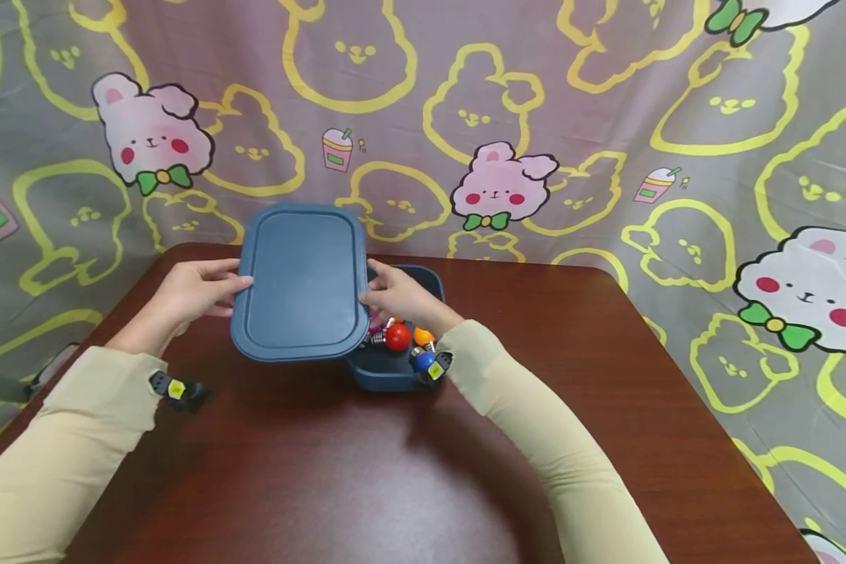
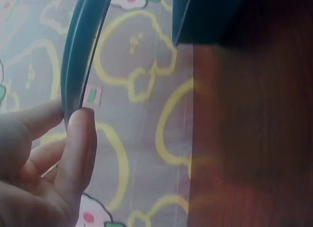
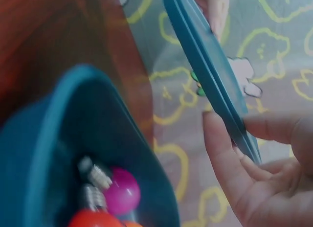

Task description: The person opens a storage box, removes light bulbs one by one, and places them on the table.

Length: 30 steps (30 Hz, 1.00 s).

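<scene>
A blue rectangular lid (image 1: 303, 282) with rounded corners is held up in the air, tilted with its broad face toward the head view. My left hand (image 1: 196, 294) pinches its left edge between thumb and fingers. At the opposite edge, my right hand (image 1: 405, 296) pinches it the same way. Behind and to the right of the lid, a blue bin (image 1: 395, 382) stands uncovered on the table, partly hidden by the lid and right arm. Inside lie colored light bulbs: a red bulb (image 1: 398, 338), an orange bulb (image 1: 424, 337), a blue bulb (image 1: 424, 363) and a magenta bulb (image 3: 122, 190).
The dark brown wooden table (image 1: 536, 352) carries the bin near its back edge. A patterned curtain (image 1: 606, 117) with cartoon rabbits hangs behind the table and along its sides. Small dark cameras are strapped at both wrists.
</scene>
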{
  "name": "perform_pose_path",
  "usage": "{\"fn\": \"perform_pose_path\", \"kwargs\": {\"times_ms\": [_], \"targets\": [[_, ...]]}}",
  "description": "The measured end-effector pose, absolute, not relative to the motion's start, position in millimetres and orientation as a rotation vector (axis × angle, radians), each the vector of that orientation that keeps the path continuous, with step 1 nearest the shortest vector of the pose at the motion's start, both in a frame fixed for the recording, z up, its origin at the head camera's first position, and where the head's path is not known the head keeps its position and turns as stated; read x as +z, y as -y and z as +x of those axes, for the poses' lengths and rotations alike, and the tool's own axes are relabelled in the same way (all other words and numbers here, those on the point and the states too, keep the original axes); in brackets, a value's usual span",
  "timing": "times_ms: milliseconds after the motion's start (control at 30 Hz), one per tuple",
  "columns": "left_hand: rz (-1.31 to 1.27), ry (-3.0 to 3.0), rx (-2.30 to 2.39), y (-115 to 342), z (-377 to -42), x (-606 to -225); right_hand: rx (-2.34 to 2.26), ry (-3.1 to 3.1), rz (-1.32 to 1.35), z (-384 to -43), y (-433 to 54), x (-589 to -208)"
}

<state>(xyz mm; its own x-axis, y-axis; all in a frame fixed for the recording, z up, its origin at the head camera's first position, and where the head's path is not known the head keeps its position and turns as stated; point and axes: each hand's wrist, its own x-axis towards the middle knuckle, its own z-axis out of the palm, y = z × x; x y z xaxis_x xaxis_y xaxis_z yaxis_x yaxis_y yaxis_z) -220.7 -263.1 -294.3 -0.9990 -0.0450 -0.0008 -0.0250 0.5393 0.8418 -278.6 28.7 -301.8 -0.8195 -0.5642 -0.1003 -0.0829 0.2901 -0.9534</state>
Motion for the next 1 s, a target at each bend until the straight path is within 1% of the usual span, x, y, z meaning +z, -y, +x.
{"fn": "perform_pose_path", "kwargs": {"times_ms": [167,400,633,800,1000], "targets": [[0.058,2.779,-1.487,284.7,-221.7,-302.4,-1.603,-2.116,-0.489,-269.7,-5.3,-309.9],[0.128,2.862,-1.530,313.1,-224.1,-316.5,-1.611,-2.071,-0.452,-252.7,15.2,-318.2],[0.121,2.936,-1.587,336.3,-225.8,-332.6,-1.643,-2.038,-0.420,-235.8,35.8,-328.3],[0.148,2.985,-1.659,346.7,-230.3,-343.4,-1.677,-2.013,-0.378,-228.6,51.2,-341.6],[0.206,3.086,-1.631,350.4,-237.1,-358.2,-1.572,-2.163,-0.337,-218.8,64.3,-364.4]]}}
